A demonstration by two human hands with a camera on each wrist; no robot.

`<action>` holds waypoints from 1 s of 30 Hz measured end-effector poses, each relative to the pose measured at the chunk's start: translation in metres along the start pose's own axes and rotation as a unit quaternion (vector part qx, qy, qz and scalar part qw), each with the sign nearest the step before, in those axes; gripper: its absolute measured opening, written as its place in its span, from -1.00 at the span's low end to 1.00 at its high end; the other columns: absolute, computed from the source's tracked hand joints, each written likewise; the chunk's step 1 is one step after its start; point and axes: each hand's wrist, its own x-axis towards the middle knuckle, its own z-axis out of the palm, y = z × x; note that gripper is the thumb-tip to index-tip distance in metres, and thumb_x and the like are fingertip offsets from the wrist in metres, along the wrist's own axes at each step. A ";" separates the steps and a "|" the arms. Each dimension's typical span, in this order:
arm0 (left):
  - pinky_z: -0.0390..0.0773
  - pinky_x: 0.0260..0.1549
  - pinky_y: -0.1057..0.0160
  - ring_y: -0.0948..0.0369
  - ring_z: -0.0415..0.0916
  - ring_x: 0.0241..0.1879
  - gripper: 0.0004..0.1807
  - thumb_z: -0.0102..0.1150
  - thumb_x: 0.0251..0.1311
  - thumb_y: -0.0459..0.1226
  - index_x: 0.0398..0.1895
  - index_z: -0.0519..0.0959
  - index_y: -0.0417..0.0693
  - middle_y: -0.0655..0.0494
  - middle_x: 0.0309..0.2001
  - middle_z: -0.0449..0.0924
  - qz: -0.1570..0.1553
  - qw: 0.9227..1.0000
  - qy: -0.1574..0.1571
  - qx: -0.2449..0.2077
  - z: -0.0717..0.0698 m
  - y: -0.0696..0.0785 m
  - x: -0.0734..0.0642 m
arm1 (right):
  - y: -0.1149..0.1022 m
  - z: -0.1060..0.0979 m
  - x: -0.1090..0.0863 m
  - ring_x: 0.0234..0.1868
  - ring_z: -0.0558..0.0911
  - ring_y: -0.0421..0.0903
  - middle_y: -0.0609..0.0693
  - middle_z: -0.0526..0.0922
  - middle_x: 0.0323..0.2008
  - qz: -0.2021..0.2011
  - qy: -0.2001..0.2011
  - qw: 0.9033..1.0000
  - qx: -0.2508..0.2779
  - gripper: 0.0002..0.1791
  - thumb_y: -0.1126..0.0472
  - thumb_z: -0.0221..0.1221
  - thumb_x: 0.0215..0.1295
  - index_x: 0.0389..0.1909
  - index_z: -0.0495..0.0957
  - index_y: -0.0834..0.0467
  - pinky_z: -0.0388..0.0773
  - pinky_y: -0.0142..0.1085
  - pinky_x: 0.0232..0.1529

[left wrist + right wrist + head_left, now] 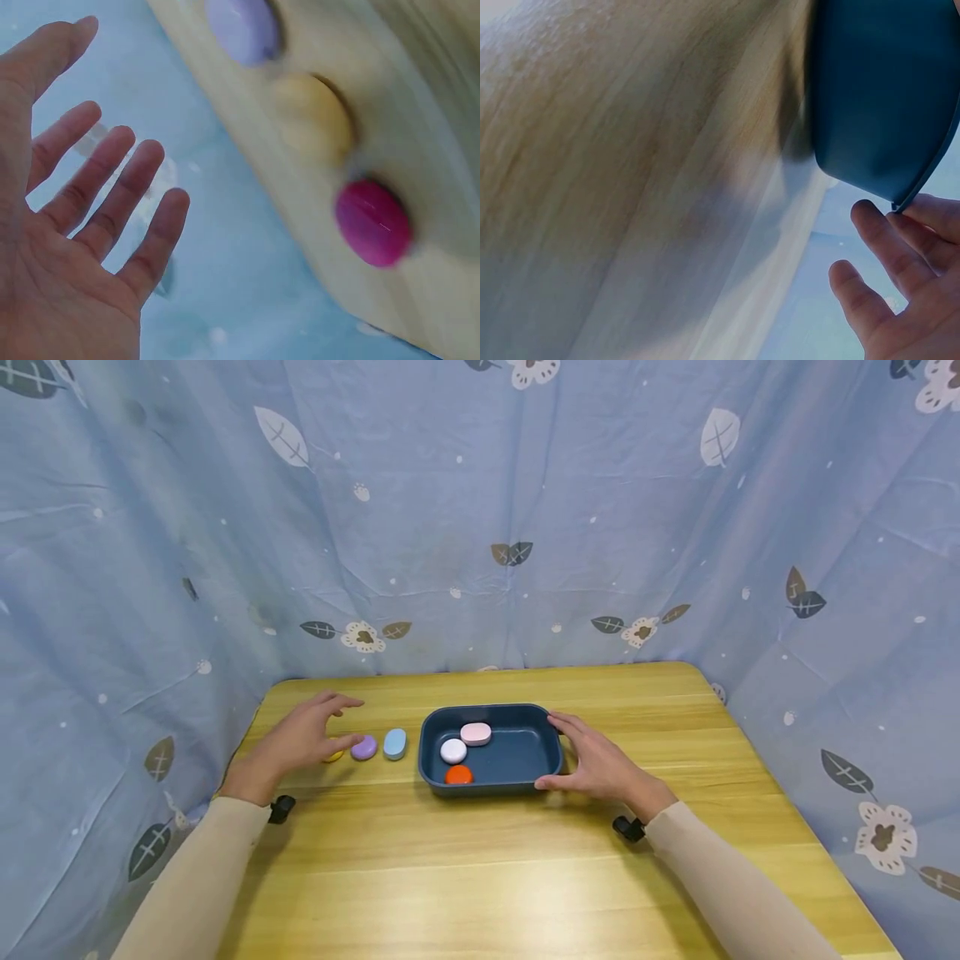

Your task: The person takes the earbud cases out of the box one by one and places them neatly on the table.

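Observation:
My left hand [303, 737] hovers at the table's left with its fingers spread, holding nothing. Near it lie a yellow rounded piece [333, 756], partly covered by the hand, a purple round piece [364, 747] and a light blue oval piece [395, 744]. A magenta oval piece [373, 223] shows only in the left wrist view. With fingers at the far corner and thumb at the near one, my right hand [600, 764] holds the right end of a dark blue box [517, 764]. Inside the box sit a pink oval piece [476, 734], a white round piece [453, 752] and an orange-red round piece [459, 774].
Both hands are above a wood-grain table [420, 877] with rounded far corners. A blue curtain [450, 510] with a leaf and flower print hangs behind the table and along its sides.

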 end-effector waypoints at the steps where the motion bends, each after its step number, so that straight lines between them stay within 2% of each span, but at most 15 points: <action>1: 0.74 0.27 -0.38 -0.28 0.72 0.35 -0.26 0.63 0.49 -0.08 0.64 0.60 -0.07 -0.25 0.53 0.62 0.007 1.000 0.002 -0.001 0.000 0.005 0.003 | 0.000 0.000 0.000 0.77 0.44 0.35 0.14 0.27 0.87 0.001 0.000 1.000 0.000 0.42 -0.59 0.57 0.22 0.88 0.23 0.10 0.50 0.43 0.65; 5: 0.78 0.23 -0.35 -0.25 0.76 0.31 -0.25 0.68 0.43 -0.09 0.62 0.63 -0.04 -0.25 0.50 0.66 0.037 0.999 0.003 -0.011 0.003 0.030 0.016 | 0.000 -0.001 0.000 0.77 0.44 0.35 0.14 0.27 0.87 0.001 -0.001 1.000 -0.004 0.42 -0.60 0.57 0.22 0.88 0.23 0.10 0.50 0.43 0.65; 11: 0.80 0.26 -0.28 -0.19 0.77 0.31 -0.21 0.72 0.39 -0.09 0.64 0.62 -0.01 -0.19 0.51 0.64 0.076 0.996 -0.018 -0.032 0.008 0.067 0.037 | 0.000 0.000 0.001 0.77 0.44 0.35 0.15 0.27 0.87 0.002 -0.003 1.000 -0.007 0.43 -0.61 0.56 0.22 0.88 0.23 0.10 0.50 0.43 0.65; 18: 0.81 0.35 -0.22 -0.14 0.78 0.37 -0.18 0.73 0.38 -0.05 0.65 0.61 0.04 -0.13 0.52 0.63 0.097 0.993 -0.063 -0.031 0.016 0.108 0.063 | 0.000 -0.001 0.000 0.78 0.43 0.35 0.14 0.25 0.87 0.003 -0.006 1.000 -0.007 0.43 -0.62 0.55 0.22 0.89 0.23 0.08 0.49 0.44 0.66; 22: 0.79 0.39 -0.18 -0.13 0.79 0.36 -0.19 0.73 0.38 -0.05 0.64 0.62 0.00 -0.15 0.54 0.62 0.111 0.989 -0.093 -0.031 0.026 0.123 0.076 | 0.000 -0.001 0.001 0.77 0.44 0.35 0.15 0.27 0.87 0.000 -0.007 1.000 -0.006 0.43 -0.64 0.54 0.21 0.88 0.23 0.09 0.49 0.43 0.66; 30: 0.73 0.44 -0.16 -0.15 0.73 0.36 -0.19 0.70 0.40 -0.03 0.63 0.62 -0.07 -0.19 0.51 0.64 0.128 0.979 -0.161 -0.010 0.046 0.143 0.102 | 0.002 -0.002 0.002 0.77 0.44 0.35 0.16 0.28 0.86 0.001 -0.008 1.000 -0.008 0.43 -0.63 0.54 0.21 0.88 0.24 0.10 0.49 0.42 0.66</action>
